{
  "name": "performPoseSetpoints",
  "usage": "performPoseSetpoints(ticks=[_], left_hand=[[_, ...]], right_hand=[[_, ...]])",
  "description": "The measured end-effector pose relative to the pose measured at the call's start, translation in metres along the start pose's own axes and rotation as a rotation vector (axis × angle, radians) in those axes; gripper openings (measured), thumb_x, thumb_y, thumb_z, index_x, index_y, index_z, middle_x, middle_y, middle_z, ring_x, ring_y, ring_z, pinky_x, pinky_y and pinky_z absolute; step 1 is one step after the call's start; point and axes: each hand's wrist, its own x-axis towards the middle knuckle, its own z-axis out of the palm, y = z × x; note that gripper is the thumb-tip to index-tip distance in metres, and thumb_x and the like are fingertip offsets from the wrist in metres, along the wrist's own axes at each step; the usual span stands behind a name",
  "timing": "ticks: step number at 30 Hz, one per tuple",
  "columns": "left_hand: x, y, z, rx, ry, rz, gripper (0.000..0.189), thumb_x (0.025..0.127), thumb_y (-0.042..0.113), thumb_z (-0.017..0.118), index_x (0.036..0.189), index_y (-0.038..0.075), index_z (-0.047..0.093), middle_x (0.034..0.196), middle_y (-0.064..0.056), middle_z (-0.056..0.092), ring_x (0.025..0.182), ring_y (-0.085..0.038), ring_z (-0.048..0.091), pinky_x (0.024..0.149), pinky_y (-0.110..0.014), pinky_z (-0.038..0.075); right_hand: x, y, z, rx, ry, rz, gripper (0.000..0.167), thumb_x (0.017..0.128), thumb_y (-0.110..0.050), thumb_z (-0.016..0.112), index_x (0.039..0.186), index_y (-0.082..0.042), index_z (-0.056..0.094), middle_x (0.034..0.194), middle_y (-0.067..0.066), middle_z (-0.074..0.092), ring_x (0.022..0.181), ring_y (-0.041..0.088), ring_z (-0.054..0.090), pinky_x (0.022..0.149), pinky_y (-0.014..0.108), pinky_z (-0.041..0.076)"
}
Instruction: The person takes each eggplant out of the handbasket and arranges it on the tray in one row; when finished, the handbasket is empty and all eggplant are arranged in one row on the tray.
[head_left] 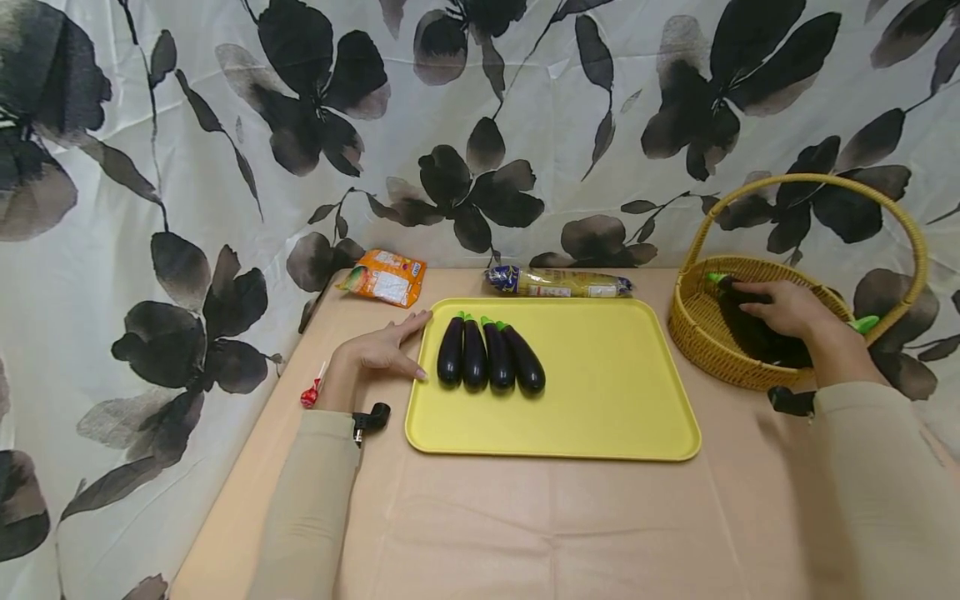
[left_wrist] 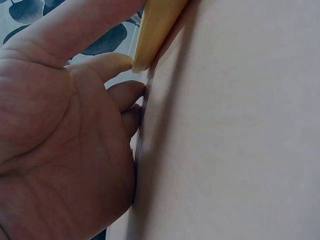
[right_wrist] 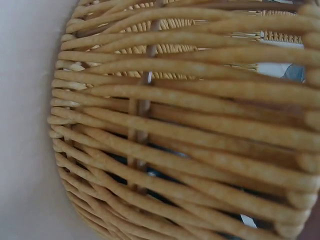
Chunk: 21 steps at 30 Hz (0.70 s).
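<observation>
1. Head: four eggplants [head_left: 498,358] lie on the tray [head_left: 615,383]; left hand [head_left: 382,350], grip spread, touches its rim; right hand [head_left: 797,312] touches more eggplants [head_left: 752,329] in the basket [head_left: 693,342], its grip unclear;
2. Left wrist: that hand meets the tray's edge;
3. Right wrist: the basket's woven side.

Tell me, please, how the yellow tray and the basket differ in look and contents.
Shape: the tray is a flat, low-rimmed rectangle, while the basket is deep and rounded with a tall arched handle. Surface: the tray is smooth, the basket woven. Contents: the tray bears four eggplants side by side, while those in the basket are partly hidden. Both stand on the table and hold eggplants.
</observation>
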Motion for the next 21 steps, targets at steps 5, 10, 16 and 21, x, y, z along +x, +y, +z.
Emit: performPoseSetpoints(ticks=[5,10,16,21], left_hand=[[0.000,0.002,-0.001,-0.008,-0.004,-0.013,0.131,0.067,0.052,0.095,0.168,0.036,0.013,0.177,0.004,0.002,0.158,-0.048,-0.017,0.122,-0.075,-0.009],[0.000,0.003,-0.001,-0.006,0.000,-0.015,0.131,0.067,0.053,0.095,0.168,0.036,0.014,0.177,0.005,0.002,0.159,-0.047,-0.016,0.122,-0.073,-0.009],[0.000,0.004,-0.003,-0.002,-0.002,-0.015,0.130,0.067,0.053,0.095,0.168,0.036,0.014,0.177,0.005,0.002,0.159,-0.047,-0.016,0.123,-0.073,-0.008],[0.000,0.004,-0.004,-0.012,-0.007,-0.016,0.130,0.067,0.052,0.095,0.168,0.037,0.014,0.177,0.006,0.003,0.159,-0.047,-0.016,0.123,-0.073,-0.008]], right_hand=[[0.002,-0.001,-0.002,0.014,0.005,-0.005,0.053,0.109,-0.021,0.051,0.158,-0.003,0.039,0.141,0.044,0.046,0.068,0.032,0.046,0.080,0.054,0.038],[0.002,-0.003,-0.004,0.035,0.004,-0.009,0.054,0.110,-0.023,0.052,0.158,-0.003,0.039,0.142,0.044,0.044,0.070,0.034,0.047,0.079,0.054,0.038],[0.002,-0.007,-0.008,0.029,0.024,-0.017,0.056,0.110,-0.028,0.051,0.159,-0.003,0.038,0.150,0.047,0.035,0.098,0.049,0.054,0.080,0.056,0.038],[0.002,-0.010,-0.011,0.064,0.024,-0.008,0.058,0.111,-0.031,0.050,0.160,-0.003,0.036,0.154,0.046,0.029,0.131,0.065,0.037,0.101,0.076,0.036]])
